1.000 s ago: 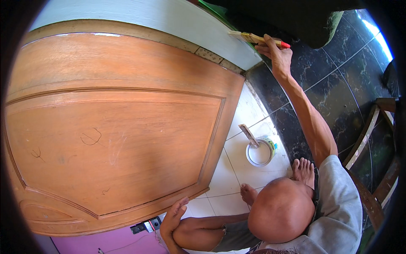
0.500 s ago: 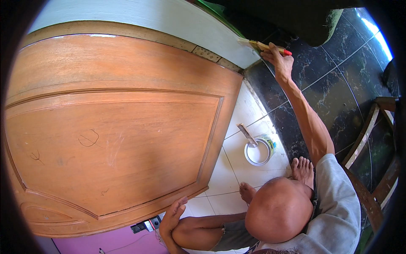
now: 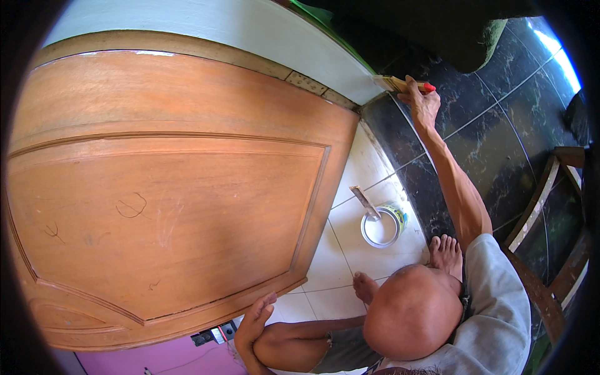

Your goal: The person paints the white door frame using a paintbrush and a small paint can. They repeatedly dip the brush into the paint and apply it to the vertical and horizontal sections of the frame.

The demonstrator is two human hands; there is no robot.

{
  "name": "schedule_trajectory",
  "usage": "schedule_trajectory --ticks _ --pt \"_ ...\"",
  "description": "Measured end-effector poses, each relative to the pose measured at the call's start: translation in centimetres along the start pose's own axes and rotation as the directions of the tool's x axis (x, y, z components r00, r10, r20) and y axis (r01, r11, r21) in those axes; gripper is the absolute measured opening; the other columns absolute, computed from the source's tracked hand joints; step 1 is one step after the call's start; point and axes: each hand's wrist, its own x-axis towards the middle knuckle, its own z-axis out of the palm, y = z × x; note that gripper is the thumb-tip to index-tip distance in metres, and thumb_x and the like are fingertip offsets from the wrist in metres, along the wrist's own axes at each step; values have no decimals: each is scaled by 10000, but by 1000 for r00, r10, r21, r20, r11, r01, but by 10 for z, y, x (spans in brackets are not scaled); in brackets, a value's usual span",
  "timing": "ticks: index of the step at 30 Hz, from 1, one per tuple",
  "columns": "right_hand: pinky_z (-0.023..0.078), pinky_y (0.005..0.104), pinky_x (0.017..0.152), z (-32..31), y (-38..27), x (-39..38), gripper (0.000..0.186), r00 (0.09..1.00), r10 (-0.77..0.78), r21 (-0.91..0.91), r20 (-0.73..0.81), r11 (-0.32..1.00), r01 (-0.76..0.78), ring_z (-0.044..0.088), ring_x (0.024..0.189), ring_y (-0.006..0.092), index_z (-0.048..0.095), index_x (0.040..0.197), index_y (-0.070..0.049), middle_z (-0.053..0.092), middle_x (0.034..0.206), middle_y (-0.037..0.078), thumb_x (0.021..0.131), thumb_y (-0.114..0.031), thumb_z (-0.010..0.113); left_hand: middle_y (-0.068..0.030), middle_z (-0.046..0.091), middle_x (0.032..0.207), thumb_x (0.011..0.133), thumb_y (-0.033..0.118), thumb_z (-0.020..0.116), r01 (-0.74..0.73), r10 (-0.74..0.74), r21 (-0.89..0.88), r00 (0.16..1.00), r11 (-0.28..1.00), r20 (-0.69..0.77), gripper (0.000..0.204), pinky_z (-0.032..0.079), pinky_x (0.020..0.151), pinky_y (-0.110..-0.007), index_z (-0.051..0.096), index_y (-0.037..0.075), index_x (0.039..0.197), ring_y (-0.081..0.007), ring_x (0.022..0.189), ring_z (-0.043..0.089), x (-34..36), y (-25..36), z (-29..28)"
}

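My right hand (image 3: 423, 107) grips a paintbrush (image 3: 397, 83) by its yellow handle with a red end. The brush's bristles meet the low end of the white-painted door frame (image 3: 337, 69), close to the dark floor. My left hand (image 3: 254, 320) has its fingers stretched out and lies at the lower edge of the brown wooden door (image 3: 206, 206); whether it presses on the door I cannot tell. Between my feet and the door stands an open paint can (image 3: 380, 231) of white paint, with a flat wooden stick (image 3: 364, 201) leaning out of it.
Black marbled tiles (image 3: 481, 144) meet white tiles (image 3: 334, 250) beside the can. A wooden frame (image 3: 531, 212) stands at the right. Dark cloth (image 3: 437, 31) hangs at the top. A power strip (image 3: 215, 334) lies by the pink wall (image 3: 137, 356).
My right hand has moved the brush a little toward me and to the right, down along the frame to its low end. My left hand has stayed at the door's edge.
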Motion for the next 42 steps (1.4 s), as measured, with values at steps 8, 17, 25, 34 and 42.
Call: schedule_trajectory --ticks 8,17,25,34,42 --pt "582 258 722 41 -91 -17 360 974 -190 16 122 982 190 729 773 154 732 1061 28 752 950 131 948 -313 754 -151 563 1439 1078 232 525 -32 32 15 999 999 -3 458 375 1141 -360 475 -10 1464 -233 1367 496 0 -5 -1" --pt "598 298 834 31 -94 -25 326 905 -386 177 177 917 357 735 903 195 666 1163 35 721 1024 144 983 -234 713 -97 588 1417 1046 241 587 -40 39 -22 998 999 -52 444 415 1103 -378 534 48 1442 -209 1343 512 6 -27 -3" --pt "563 327 826 36 -109 -30 222 748 -519 -165 414 765 623 706 966 224 730 1113 -26 716 1053 110 907 -110 735 -115 609 1386 1026 213 612 -102 100 -24 992 994 -80 434 435 1082 -356 553 35 1418 -221 1303 543 4 -16 -1" --pt "587 310 856 81 -288 -19 245 -15 -886 167 463 70 983 702 1049 232 746 1146 -95 716 1131 91 904 -60 763 -127 636 1310 1019 262 625 -84 82 -7 988 996 -129 448 488 953 -344 562 56 1412 -235 1229 576 -6 -13 3" --pt "592 355 915 46 -259 -17 350 -3 -595 -6 804 -14 1000 695 1098 287 743 1185 -116 686 1202 102 857 5 763 -153 640 1300 1018 280 615 -125 126 20 981 992 -150 457 488 945 -352 564 49 1408 -257 1209 592 -5 -5 3"
